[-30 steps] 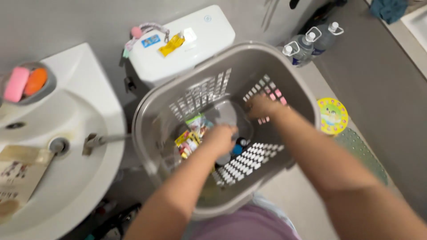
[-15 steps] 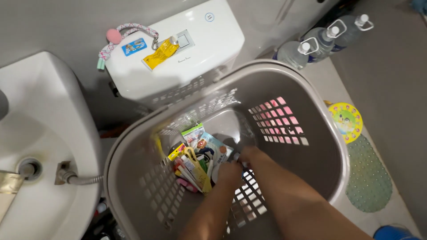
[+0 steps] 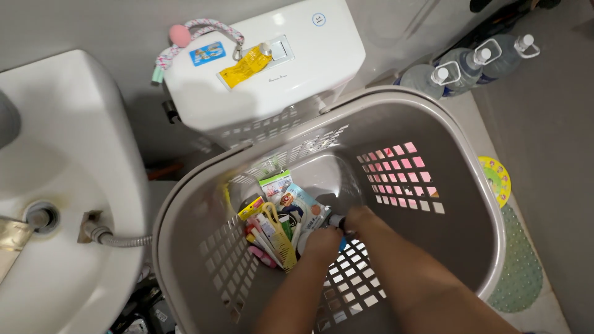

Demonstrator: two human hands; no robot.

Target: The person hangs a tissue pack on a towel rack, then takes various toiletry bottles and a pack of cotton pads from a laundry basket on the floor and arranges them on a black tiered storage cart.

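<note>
Centre frame: grey basket (image 3: pixel 427 124), perforated walls. At its bottom, left of centre, a heap of packets (image 3: pixel 281 213): one yellow, one white-green, one pale blue with a round orange patch, pink bits under them. Upper left: white cistern (image 3: pixel 278 80) with a blue sticker (image 3: pixel 207 54), a yellow tag (image 3: pixel 245 65) and a pink-white cord (image 3: pixel 185 34). Top right: three clear bottles (image 3: pixel 470 65). Far left: sink (image 3: pixel 68 204). My left hand (image 3: pixel 323 242) lies on the right edge of the heap, fingers curled; grip cannot be told. My right hand (image 3: pixel 360 218) is just beside it, closed on a small dark tube (image 3: pixel 337 221).
</note>
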